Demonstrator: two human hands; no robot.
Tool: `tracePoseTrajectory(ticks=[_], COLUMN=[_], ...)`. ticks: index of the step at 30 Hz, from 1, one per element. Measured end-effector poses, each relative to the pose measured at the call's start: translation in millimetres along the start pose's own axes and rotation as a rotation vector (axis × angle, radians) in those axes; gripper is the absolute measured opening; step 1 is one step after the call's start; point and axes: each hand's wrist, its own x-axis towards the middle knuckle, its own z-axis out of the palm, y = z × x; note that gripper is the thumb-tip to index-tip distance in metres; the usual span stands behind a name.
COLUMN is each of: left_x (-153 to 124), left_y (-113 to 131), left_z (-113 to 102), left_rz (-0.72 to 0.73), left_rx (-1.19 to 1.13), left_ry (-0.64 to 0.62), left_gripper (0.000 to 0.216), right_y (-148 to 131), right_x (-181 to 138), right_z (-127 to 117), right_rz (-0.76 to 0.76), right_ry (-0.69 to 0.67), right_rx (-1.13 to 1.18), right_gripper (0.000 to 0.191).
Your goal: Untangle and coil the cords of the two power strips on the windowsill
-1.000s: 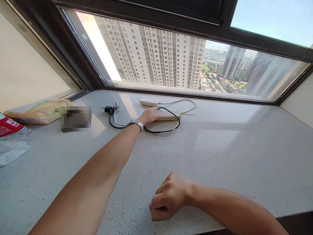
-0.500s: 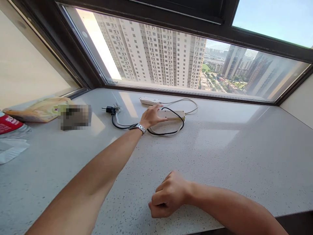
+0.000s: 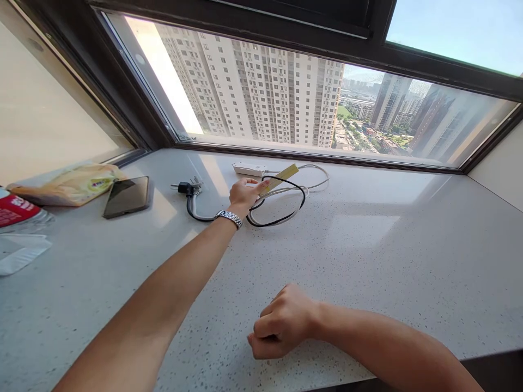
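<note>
My left hand [image 3: 242, 194], with a metal watch on its wrist, grips one end of a cream power strip [image 3: 281, 177] and tilts it up off the speckled stone sill [image 3: 368, 245]. A black cable [image 3: 281, 204] and a white cable loop around it. A second white power strip [image 3: 249, 170] lies flat just behind, near the window. Black and white plugs [image 3: 188, 188] lie to the left of my hand. My right hand [image 3: 281, 322] rests near the sill's front edge as a closed fist, holding nothing.
A dark phone [image 3: 126, 196] lies face up at the left, beside a yellow packet [image 3: 69, 185]. A red-labelled wrapper [image 3: 16, 212] and clear plastic [image 3: 20, 253] sit at the far left. A dark window frame [image 3: 318, 158] borders the sill's far edge.
My left hand has closed on the cream power strip and lifted its far end, where before it lay flat under the hand. The right fist has stayed put.
</note>
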Motion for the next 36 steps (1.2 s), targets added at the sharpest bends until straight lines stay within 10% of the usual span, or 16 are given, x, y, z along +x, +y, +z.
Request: tracePoseTrajectory(ticks=[11,22,36], left_x=[12.4,24.8,5.7], left_y=[7.7,21.2,29.4], left_z=[-21.0,-52.1,-44.0], left_rz=[0.407,0.467,0.539], left_rx=[0.323,0.866,0.994], left_ry=[-0.098,-0.514,-0.697], left_gripper=[0.057,0.075,0.06], right_y=[2.1,4.5,19.9], right_x=[-1.1,-2.2,-8.4], right_z=[1.5,4.2,-6.1], right_rz=[0.007,-0.008,0.153], right_ry=[-0.027,-0.004,0.231], right_rx=[-0.018,0.03,-0.081], right_gripper=[0.041,0.041,0.035])
